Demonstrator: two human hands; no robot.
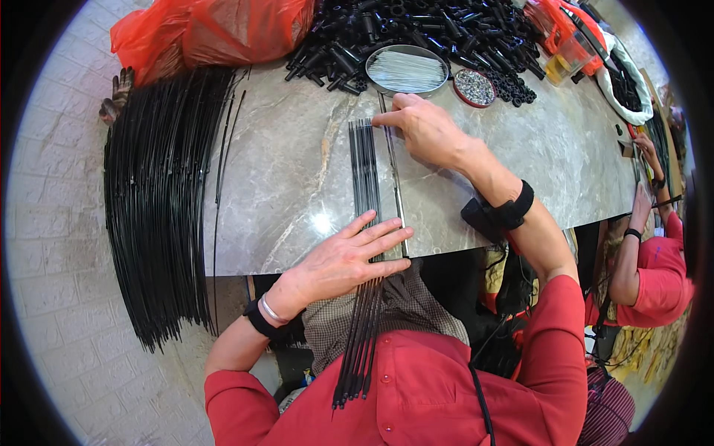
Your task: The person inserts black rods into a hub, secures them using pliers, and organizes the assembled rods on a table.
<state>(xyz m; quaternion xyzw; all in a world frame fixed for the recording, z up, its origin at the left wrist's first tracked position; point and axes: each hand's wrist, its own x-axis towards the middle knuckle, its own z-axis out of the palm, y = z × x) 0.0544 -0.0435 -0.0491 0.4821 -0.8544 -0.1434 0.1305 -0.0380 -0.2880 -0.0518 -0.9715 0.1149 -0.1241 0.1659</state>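
Observation:
A row of thin black rods [364, 171] lies side by side on the table, their darker lower ends reaching past the near edge over my lap. My left hand [338, 256] rests flat across them, fingers stretched out and spread. At the rods' far tips is my right hand [428, 130], its index finger extended against them and its other fingers curled under. Whatever those curled fingers may hold is hidden. Just right of the rods a long dark metal strip [394, 178] runs down to the table's near edge.
A thick sheaf of black rods [160, 193] hangs over the table's left edge. At the back are a heap of black tubular parts [431, 30], a round tin of pale pins [409, 70], a small red dish [474, 88] and red bags [216, 33]. A co-worker's arm [632, 238] shows at right.

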